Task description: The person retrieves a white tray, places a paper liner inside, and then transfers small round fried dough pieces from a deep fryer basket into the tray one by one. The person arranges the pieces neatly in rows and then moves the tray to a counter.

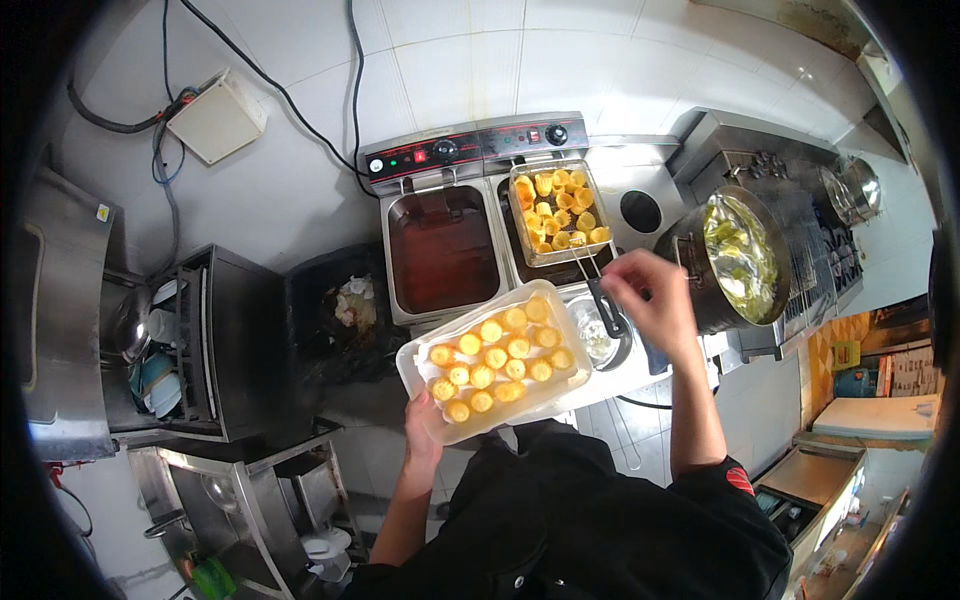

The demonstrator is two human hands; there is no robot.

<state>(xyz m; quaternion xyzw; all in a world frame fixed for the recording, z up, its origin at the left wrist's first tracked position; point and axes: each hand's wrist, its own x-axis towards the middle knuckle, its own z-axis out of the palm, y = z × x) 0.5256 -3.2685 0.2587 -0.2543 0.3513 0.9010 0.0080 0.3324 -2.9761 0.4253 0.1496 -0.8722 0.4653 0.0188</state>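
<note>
My left hand [422, 431] grips the near left corner of a translucent plastic tub [405, 367], which is tilted in front of my body. Rows of small golden fried pastry cups [495, 358] lie in it on a white liner. More fluted yellow cups [564, 199] fill a wire fryer basket [555, 259] resting over the right well of a double electric fryer [476, 150]. My right hand [649, 296], slightly blurred, is raised just right of the basket's black handle [606, 309]; its fingers are bent, and whether they touch the handle or hold something cannot be told.
Dark reddish oil stands in the left fryer well [444, 255]. A large pot [694, 277] with green contents is close to my right hand, beside a stove [802, 255]. Below the basket handle is a metal bowl [596, 334]. A steel rack with dishes [202, 345] stands left.
</note>
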